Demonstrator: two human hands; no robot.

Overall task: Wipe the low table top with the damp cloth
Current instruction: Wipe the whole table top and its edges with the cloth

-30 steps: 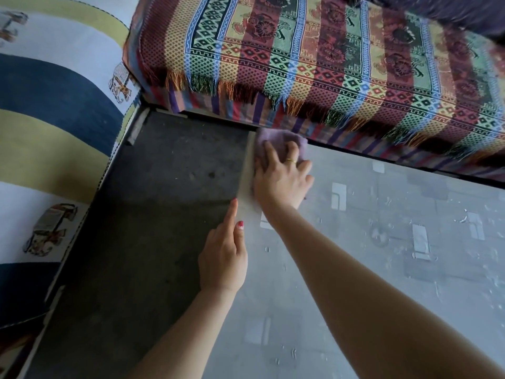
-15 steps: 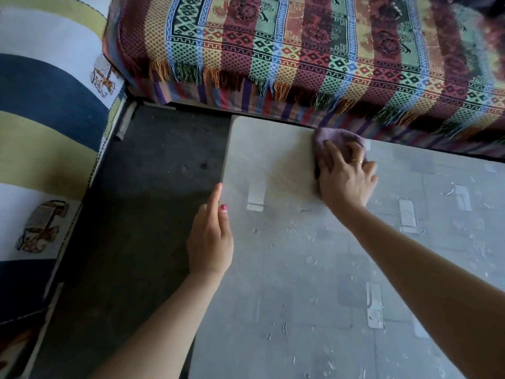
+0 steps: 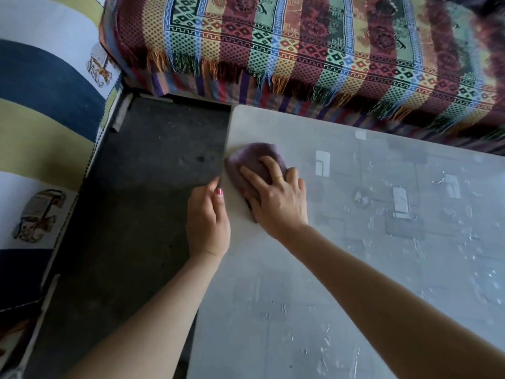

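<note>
The low table (image 3: 341, 283) has a pale grey top with scuffs and bits of tape. A purple damp cloth (image 3: 252, 158) lies flat on it near the left edge, toward the far corner. My right hand (image 3: 276, 198) presses down on the cloth, fingers spread over it, a ring on one finger. My left hand (image 3: 209, 217) rests on the table's left edge just beside the cloth, fingers curled over the rim, thumb with a pink nail on top.
A couch with a striped, fringed patterned throw (image 3: 314, 50) runs along the table's far edge. Dark floor (image 3: 142, 201) lies left of the table. A blue, yellow and white patterned mat (image 3: 41, 105) borders the floor on the left.
My right hand has swept the cloth from the far edge back left and toward me, ending at the table's left edge beside my left hand. My left hand stays on the edge.
</note>
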